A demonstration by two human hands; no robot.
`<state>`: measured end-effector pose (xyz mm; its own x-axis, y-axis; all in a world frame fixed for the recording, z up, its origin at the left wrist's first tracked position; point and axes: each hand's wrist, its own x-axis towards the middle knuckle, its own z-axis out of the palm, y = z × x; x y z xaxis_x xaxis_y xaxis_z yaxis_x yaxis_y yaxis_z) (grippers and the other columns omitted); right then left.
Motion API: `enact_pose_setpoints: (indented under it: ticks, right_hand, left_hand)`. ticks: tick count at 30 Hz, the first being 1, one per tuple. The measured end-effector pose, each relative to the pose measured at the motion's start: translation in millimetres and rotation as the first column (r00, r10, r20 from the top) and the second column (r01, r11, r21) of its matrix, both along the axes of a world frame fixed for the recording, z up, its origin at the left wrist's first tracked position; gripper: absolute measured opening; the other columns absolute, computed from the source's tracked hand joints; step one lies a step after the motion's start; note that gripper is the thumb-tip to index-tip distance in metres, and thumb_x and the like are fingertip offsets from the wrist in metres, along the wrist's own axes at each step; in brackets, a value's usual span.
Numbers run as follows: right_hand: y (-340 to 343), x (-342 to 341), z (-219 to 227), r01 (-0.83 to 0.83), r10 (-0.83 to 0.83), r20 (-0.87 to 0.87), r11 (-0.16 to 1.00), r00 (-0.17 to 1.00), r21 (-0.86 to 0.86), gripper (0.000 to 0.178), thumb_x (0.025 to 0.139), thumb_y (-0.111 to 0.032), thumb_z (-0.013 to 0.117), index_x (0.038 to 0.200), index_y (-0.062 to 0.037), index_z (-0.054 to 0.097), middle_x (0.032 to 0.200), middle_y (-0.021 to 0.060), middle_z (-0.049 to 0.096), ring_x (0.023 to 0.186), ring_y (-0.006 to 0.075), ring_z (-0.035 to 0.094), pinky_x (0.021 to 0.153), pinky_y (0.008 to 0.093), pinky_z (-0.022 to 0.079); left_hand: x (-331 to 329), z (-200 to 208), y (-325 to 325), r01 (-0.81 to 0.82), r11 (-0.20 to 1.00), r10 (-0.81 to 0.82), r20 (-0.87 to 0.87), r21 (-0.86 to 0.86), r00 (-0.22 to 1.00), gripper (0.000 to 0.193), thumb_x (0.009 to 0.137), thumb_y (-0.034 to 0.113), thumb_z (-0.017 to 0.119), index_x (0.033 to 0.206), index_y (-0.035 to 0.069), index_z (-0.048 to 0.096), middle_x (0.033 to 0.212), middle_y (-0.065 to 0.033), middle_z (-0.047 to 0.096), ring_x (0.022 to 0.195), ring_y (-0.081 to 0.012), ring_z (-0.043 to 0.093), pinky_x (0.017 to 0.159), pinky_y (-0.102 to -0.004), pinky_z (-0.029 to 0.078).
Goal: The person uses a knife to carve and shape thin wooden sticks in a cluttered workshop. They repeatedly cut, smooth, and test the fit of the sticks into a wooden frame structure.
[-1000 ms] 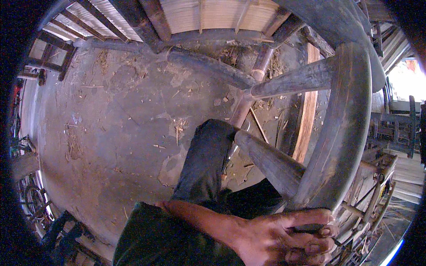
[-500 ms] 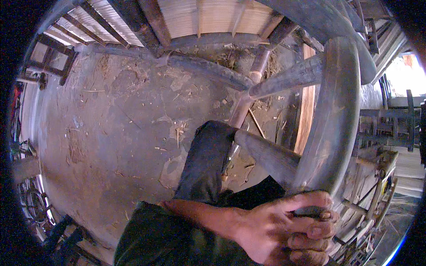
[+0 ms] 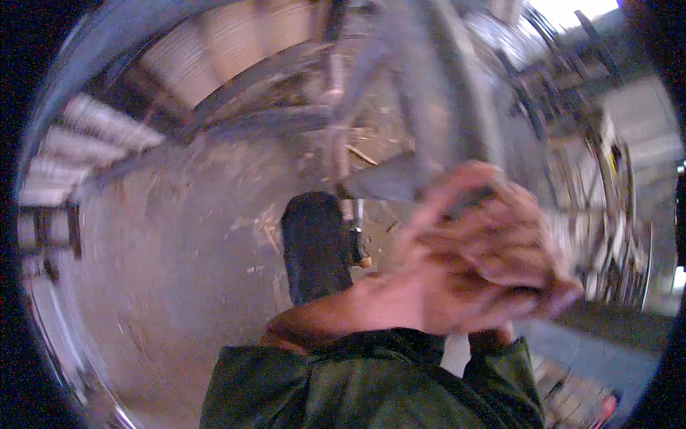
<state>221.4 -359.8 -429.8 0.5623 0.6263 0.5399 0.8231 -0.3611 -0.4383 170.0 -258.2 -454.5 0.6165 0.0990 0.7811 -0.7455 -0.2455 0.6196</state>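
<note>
My left hand (image 3: 464, 250) is raised in front of me, its forearm crossing from the lower left. Its fingers are curled and blurred by motion. It appears pressed together with my right hand, which is mostly hidden; only a bit of right wrist (image 3: 499, 334) shows above the green sleeve (image 3: 509, 375). What lies within the fingers cannot be made out. Just beyond the hands stands a thick, dark wooden post (image 3: 457, 93), smeared by motion, part of a wooden frame. My bent knee in dark trousers (image 3: 314, 243) is left of the hands.
Slim wooden rails (image 3: 268, 120) of the frame cross low over the dusty floor (image 3: 179, 214), which has scattered chips. A small metal piece with a tan end (image 3: 364, 262) is beside my knee. Slatted wooden furniture (image 3: 607, 193) stands at the right, pale corrugated panels (image 3: 214, 53) behind.
My view has swung, so the frame and floor appear shifted and blurred. My left hand has risen from beside the base of the post, and more of my right sleeve shows.
</note>
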Motion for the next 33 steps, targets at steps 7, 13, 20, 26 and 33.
enact_pose_setpoints:
  ticks: [7, 13, 20, 26, 33]
  right_hand:
    - [4.4, 30.4, 15.9, -0.046, 0.055, -0.04, 0.976, 0.998, 0.214, 0.054, 0.102, -0.035, 0.026, 0.099, 0.0048, 0.063, 0.089, 0.01, 0.066, 0.082, 0.0184, 0.063, 0.076, 0.0289, 0.048]
    - [-115.7, 85.8, -51.1, 0.382, -0.282, -0.352, 0.886, 0.893, 0.261, 0.049, 0.102, -0.035, 0.035, 0.095, 0.0035, 0.064, 0.084, 0.0069, 0.065, 0.077, 0.0127, 0.061, 0.069, 0.0262, 0.047]
    - [-225.4, 113.5, -226.8, 0.524, -0.519, -0.711, 0.816, 0.475, -0.245, 0.042, 0.097, -0.035, 0.047, 0.091, 0.0023, 0.066, 0.076, 0.0051, 0.066, 0.067, 0.0118, 0.06, 0.062, 0.0272, 0.048]
    - [-203.0, 136.9, -395.5, 0.152, -0.519, -0.684, 0.839, 0.512, -0.523, 0.027, 0.092, -0.026, 0.054, 0.093, -0.0025, 0.067, 0.077, 0.0116, 0.067, 0.069, 0.0241, 0.065, 0.065, 0.0342, 0.051]
    - [-111.6, 183.2, -464.7, -0.025, -0.18, -0.437, 0.906, 0.881, -0.423, 0.022, 0.086, -0.017, 0.055, 0.106, -0.0101, 0.06, 0.108, 0.0143, 0.062, 0.093, 0.0364, 0.061, 0.077, 0.0433, 0.052]
  left_hand:
    - [-7.1, -14.7, 36.4, -0.286, 0.92, 0.273, 0.084, 0.268, 0.958, 0.038, 0.09, 0.034, 0.045, 0.087, 0.005, 0.068, 0.085, -0.008, 0.069, 0.093, -0.0258, 0.062, 0.105, -0.0474, 0.027]
    - [-16.3, -35.3, 39.1, -0.421, 0.838, 0.384, 0.173, 0.347, 0.907, 0.045, 0.094, 0.031, 0.027, 0.083, 0.009, 0.064, 0.08, -0.0073, 0.069, 0.09, -0.0277, 0.062, 0.105, -0.05, 0.027]
    - [-11.9, -28.5, 53.5, -0.481, 0.829, 0.359, 0.39, 0.284, 0.848, 0.045, 0.098, 0.032, 0.025, 0.079, 0.009, 0.059, 0.073, -0.007, 0.066, 0.075, -0.0261, 0.062, 0.09, -0.0486, 0.043]
    - [-73.4, -44.7, 83.1, -0.197, 0.941, 0.133, 0.238, 0.273, 0.962, 0.062, 0.086, 0.058, 0.05, 0.132, 0.018, 0.041, 0.101, -0.0027, 0.066, 0.104, -0.0268, 0.059, 0.101, -0.0562, 0.037]
    - [-47.6, -87.5, 80.4, -0.575, 0.702, 0.525, 0.24, 0.422, 0.817, 0.064, 0.079, 0.052, 0.058, 0.129, 0.016, 0.043, 0.103, -0.0043, 0.065, 0.103, -0.0267, 0.059, 0.098, -0.0543, 0.039]
